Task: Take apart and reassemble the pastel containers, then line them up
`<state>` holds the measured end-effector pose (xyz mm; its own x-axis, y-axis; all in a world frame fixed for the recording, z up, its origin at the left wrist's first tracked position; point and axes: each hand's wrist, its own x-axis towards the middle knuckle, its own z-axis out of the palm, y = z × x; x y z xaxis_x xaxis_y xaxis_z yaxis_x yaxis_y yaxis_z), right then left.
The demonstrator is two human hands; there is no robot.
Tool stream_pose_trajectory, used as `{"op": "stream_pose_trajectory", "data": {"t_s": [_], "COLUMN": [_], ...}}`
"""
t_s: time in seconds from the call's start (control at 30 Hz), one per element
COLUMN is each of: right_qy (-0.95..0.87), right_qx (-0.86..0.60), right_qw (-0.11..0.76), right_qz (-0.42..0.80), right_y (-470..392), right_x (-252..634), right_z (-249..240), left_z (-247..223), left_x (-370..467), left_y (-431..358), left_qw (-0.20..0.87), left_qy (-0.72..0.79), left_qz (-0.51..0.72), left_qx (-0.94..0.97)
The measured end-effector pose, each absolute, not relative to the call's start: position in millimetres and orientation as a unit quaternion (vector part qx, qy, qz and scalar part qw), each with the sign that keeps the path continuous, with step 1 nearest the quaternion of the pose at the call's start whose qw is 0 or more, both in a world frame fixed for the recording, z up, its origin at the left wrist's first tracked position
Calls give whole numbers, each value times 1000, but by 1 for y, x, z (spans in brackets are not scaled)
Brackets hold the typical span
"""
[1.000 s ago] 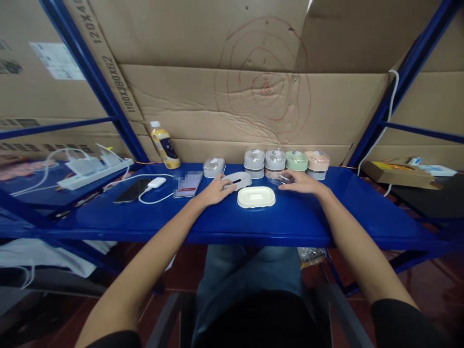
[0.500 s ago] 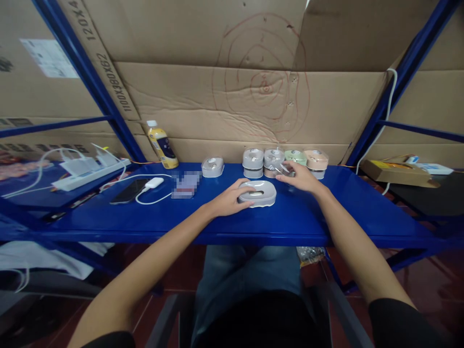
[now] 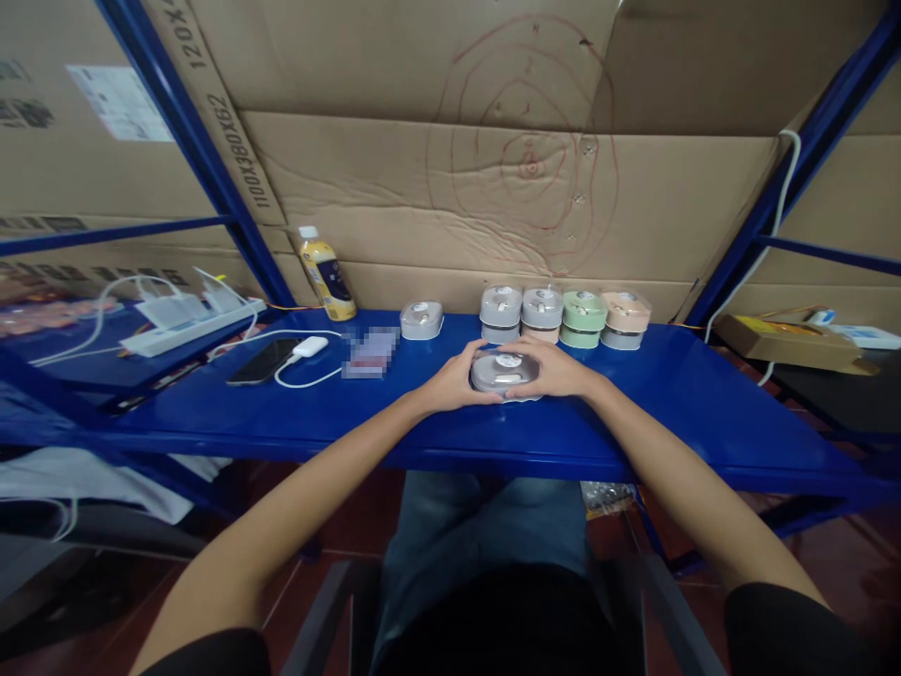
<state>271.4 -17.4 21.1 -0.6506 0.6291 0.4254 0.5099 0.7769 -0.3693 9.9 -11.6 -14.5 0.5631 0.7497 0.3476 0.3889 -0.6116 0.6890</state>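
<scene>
From here I see the left hand (image 3: 461, 380) and right hand (image 3: 559, 369) clasping a grey oval box (image 3: 505, 378) mid-worktop (image 3: 429, 432), from nine and three o'clock. The right hand has just swung in, and a clear lid (image 3: 509, 361) now tops the box; I'd judge the layers gathered into one piece, though fingers hide the seam. Beyond stand a grey two-tier box (image 3: 501, 310) at twelve, a green two-tier box (image 3: 583, 317) towards two and a small lidded grey box (image 3: 420, 321) at ten.
</scene>
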Motion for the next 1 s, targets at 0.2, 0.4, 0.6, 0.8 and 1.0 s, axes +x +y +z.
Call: {"op": "stream_pose_trajectory", "data": {"t_s": [0.2, 0.4, 0.6, 0.8, 1.0], "right_qy": [-905, -909, -917, -912, -872], "right_qx": [-311, -313, -315, -311, -374], "right_qw": [264, 246, 223, 237, 293], "right_qz": [123, 123, 104, 122, 115], "right_y": [-13, -14, -18, -14, -8], "right_x": [274, 269, 267, 268, 279], "right_z": [15, 18, 28, 14, 7], "left_z": [-5, -4, -5, -2, 8], "left_x": [5, 1, 3, -2, -19], "left_y": [-16, -15, -15, -17, -35], "left_qw": [217, 220, 254, 211, 41], "left_qy": [292, 278, 280, 299, 504], "left_qz": [313, 316, 314, 298, 227], "left_qx": [877, 880, 871, 882, 832]}}
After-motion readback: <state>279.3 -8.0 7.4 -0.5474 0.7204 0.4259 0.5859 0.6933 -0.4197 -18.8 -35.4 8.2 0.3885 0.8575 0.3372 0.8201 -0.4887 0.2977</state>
